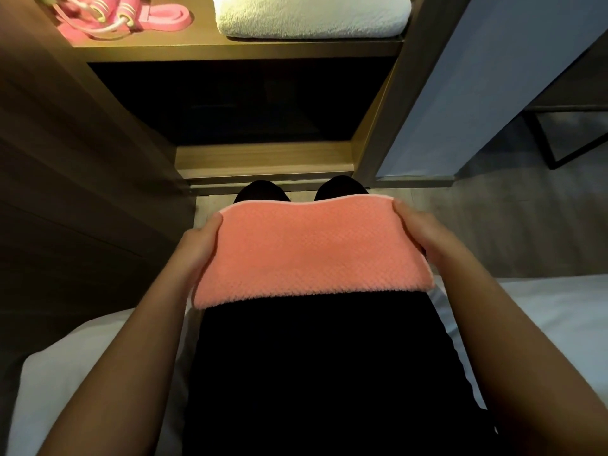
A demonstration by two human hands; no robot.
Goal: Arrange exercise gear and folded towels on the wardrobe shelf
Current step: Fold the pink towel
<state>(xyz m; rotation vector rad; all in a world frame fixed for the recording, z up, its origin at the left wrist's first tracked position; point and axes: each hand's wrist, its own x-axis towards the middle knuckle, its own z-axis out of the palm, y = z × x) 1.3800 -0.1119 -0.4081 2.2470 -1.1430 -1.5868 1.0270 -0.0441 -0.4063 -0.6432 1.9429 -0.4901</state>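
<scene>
Wardrobe shelf [243, 51] well beyond towel [306, 255] between left hand [200, 245], right hand [424, 235]

This is looking like a bedroom, in a home or a hotel. A wooden built-in wardrobe [378, 133] is standing at the far side, its lit shelf [230, 49] carrying a folded white towel [312, 18] on the right and pink exercise gear [108, 18] on the left. White bedding [543, 307] is lying along the near edge, and grey wood-look flooring [493, 225] is running between bed and wardrobe.
</scene>
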